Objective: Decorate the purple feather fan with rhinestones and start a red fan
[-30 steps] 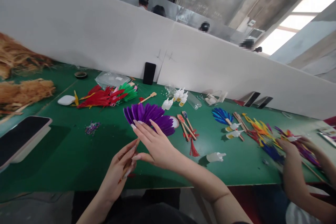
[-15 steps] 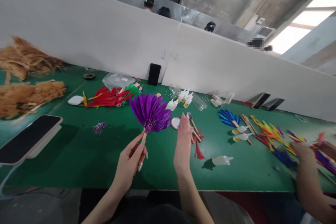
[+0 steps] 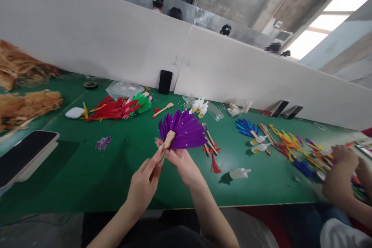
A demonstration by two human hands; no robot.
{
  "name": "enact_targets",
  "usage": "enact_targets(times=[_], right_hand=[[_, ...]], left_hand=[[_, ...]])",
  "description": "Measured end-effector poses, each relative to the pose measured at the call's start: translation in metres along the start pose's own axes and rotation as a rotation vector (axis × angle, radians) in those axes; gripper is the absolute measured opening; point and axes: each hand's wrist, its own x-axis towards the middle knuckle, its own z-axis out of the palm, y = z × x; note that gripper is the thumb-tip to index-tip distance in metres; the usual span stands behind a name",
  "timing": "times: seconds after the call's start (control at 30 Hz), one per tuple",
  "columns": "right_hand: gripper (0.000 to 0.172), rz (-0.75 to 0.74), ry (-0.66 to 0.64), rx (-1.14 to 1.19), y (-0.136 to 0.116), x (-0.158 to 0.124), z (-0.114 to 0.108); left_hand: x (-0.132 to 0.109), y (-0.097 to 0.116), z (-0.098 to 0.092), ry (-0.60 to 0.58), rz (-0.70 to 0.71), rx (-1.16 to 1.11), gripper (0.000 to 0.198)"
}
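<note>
A purple feather fan (image 3: pixel 186 130) with small white specks is up in front of me, its feathers spread up and to the right. The broad end of its wooden handle (image 3: pixel 169 138) faces me. My left hand (image 3: pixel 147 176) is closed round the lower handle. From the right, my right hand (image 3: pixel 181 162) grips the fan at the base of the feathers, its fingers partly hidden behind the handle. Beyond the fan stand several small glue bottles (image 3: pixel 200 106). Right of it lie wooden handles (image 3: pixel 209 135) and a red tassel (image 3: pixel 215 164).
A bottle (image 3: pixel 240 173) lies on the green table (image 3: pixel 116 186). Red feathers (image 3: pixel 113 108), glitter (image 3: pixel 103 143), a phone (image 3: pixel 27 159) and brown fibre (image 3: pixel 29 104) are leftward. Rightward are a blue feather fan (image 3: pixel 246 127) and a co-worker's arm (image 3: pixel 341 174). A white partition (image 3: pixel 116 38) stands behind.
My right hand has come back from the table beyond the fan and now grips the fan. The fan has turned over and shifted right, showing the handle's broad end. The view has shifted slightly.
</note>
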Motion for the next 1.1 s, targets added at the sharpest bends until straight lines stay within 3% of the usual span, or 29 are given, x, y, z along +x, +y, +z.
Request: enact_targets(times=[0.23,0.43,0.6,0.7,0.8,0.87,1.0,1.1], right_hand=[[0.049,0.041,0.17,0.123,-0.011,0.001,0.008],[0.035,0.034,0.17,0.117,-0.014,0.0,0.011],[0.034,0.018,0.134,0.146,-0.018,-0.002,0.007],[0.032,0.009,0.108,0.111,-0.021,-0.005,0.001],[0.031,0.008,0.073,0.043,-0.023,-0.013,-0.005],[0.03,0.018,0.036,0.018,-0.022,-0.019,-0.008],[0.029,0.049,-0.008,0.018,-0.019,-0.028,-0.009],[0.027,0.078,-0.036,0.002,-0.02,-0.032,-0.008]], left_hand=[[-0.004,0.004,0.007,0.037,-0.047,-0.055,0.035],[-0.005,0.005,0.01,0.068,-0.113,-0.048,0.034],[-0.009,0.007,0.008,0.006,-0.121,-0.09,0.043],[-0.005,0.006,-0.005,0.136,-0.113,-0.138,0.032],[0.019,0.005,-0.027,0.312,-0.106,-0.179,0.026],[0.045,0.007,-0.043,0.255,-0.161,-0.245,0.035],[0.1,0.023,-0.067,-0.172,-0.311,-0.47,0.049],[0.126,0.043,-0.074,-0.368,-0.45,-0.47,0.045]])
